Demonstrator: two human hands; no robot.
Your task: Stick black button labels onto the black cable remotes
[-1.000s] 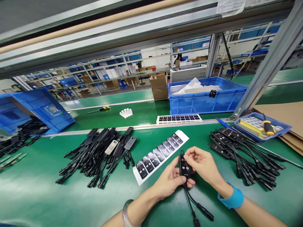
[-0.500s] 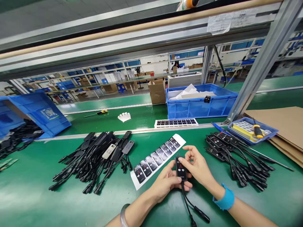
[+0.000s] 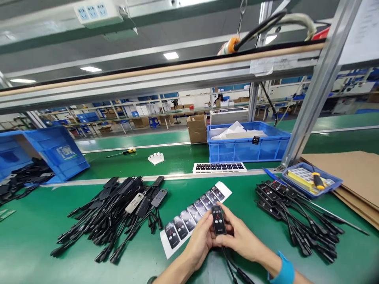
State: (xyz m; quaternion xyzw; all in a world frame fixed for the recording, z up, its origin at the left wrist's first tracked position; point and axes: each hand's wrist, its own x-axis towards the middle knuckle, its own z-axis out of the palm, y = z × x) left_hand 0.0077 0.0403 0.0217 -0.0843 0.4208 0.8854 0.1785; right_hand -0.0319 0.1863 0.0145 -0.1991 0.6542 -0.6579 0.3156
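Both hands hold one small black controller (image 3: 218,220) with red marks on its face; its black cable (image 3: 232,268) trails toward me. My left hand (image 3: 199,240) grips its left side. From the other side my right hand (image 3: 240,236), with a blue wristband, wraps round it, fingers closed. Just left of the hands lies a white sticker sheet (image 3: 194,213) carrying several black labels.
A pile of black cabled units (image 3: 115,211) lies on the green table at left, a smaller pile (image 3: 293,215) at right. Behind are a second label sheet (image 3: 219,167), a blue crate (image 3: 247,140), a small blue tray (image 3: 310,181), cardboard (image 3: 355,173) and a white glove (image 3: 156,158).
The view has tilted upward. My hands brought the controller closer together; the right hand moved from pinching its top to wrapping its side.
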